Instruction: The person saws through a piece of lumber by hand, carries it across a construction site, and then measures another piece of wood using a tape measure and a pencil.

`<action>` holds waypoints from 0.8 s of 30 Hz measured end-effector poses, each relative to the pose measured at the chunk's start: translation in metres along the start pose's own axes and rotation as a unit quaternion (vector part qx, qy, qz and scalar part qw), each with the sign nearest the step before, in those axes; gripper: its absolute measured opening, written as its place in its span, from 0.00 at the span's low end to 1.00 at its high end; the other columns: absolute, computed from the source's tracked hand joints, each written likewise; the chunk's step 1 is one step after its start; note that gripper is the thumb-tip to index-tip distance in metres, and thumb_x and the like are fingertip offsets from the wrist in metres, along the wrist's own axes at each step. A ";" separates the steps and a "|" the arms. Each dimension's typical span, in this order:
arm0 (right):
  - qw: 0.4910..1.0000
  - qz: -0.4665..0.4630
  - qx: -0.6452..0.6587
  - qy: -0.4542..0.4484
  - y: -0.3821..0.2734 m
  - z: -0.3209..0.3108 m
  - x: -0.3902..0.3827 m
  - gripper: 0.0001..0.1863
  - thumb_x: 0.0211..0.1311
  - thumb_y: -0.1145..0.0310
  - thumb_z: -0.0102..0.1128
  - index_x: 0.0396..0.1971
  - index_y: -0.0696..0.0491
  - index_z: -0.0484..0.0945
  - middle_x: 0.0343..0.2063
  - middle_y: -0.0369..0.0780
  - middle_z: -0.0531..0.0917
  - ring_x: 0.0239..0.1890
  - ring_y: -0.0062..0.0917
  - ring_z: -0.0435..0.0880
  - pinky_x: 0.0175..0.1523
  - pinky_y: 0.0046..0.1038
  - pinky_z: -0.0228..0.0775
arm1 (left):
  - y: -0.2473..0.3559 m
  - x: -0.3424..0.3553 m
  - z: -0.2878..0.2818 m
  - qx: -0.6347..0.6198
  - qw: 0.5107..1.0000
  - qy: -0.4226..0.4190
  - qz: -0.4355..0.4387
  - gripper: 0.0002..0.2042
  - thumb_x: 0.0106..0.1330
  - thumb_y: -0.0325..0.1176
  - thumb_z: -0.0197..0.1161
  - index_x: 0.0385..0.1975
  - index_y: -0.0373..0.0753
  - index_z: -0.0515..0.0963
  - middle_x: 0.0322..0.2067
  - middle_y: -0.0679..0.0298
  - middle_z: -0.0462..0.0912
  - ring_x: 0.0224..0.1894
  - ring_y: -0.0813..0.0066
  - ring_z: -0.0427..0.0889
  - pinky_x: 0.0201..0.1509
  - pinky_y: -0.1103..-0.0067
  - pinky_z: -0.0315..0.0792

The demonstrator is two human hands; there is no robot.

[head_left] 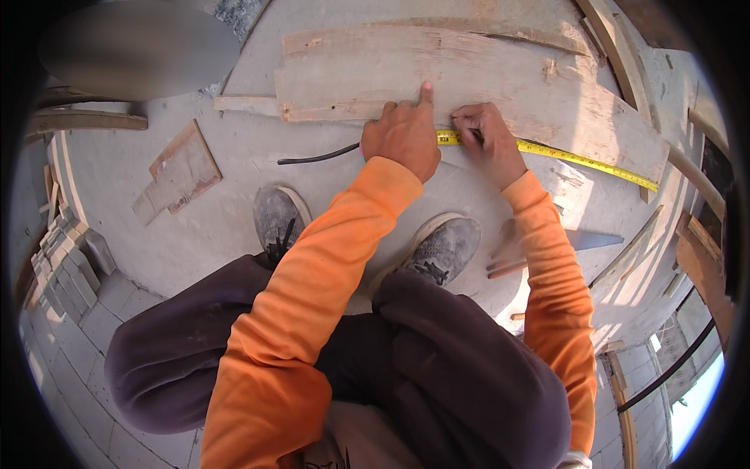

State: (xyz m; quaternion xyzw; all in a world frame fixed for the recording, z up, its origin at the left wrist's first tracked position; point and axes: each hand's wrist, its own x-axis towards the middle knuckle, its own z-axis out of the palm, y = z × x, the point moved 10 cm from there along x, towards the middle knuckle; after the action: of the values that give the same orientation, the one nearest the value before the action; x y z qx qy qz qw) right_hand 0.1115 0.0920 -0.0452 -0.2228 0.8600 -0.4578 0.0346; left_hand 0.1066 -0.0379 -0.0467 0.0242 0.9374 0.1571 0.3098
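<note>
A long pale plywood board [500, 74] lies on the concrete. A yellow tape measure [586, 159] stretches along its near edge toward the right end. My left hand [400, 139] is over the tape's left part, index finger stretched onto the board, other fingers curled round what looks like the tape's end or case, mostly hidden; a black cord [316, 156] curves out leftward from it. My right hand [488, 144] rests at the board edge over the tape, fingers pinched; anything between them is too small to make out.
A broken plywood offcut [181, 164] lies at left, stacked blocks [70, 262] farther left. A blurred handsaw [586, 238] lies right of my right shoe [441, 250]. Timber strips [625, 55] and scraps line the right and back. My left shoe [277, 223] is below the cord.
</note>
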 end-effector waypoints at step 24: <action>0.998 -0.032 0.005 -0.061 0.000 0.003 0.008 0.11 0.57 0.82 0.63 0.30 0.55 0.69 0.30 0.43 0.73 0.33 0.37 0.74 0.42 0.32 0.68 | 0.002 0.004 0.002 0.023 0.999 -0.046 -0.006 0.36 0.63 0.32 0.61 0.74 0.44 0.58 0.49 0.62 0.82 0.57 0.65 0.77 0.53 0.66 0.77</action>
State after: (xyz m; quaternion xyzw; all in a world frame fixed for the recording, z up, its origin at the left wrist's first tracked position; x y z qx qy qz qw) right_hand 0.1051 0.0861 -0.0462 -0.2776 0.8465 -0.4482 0.0738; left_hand 0.1046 -0.0345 -0.0503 0.0330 0.9255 0.1328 0.3532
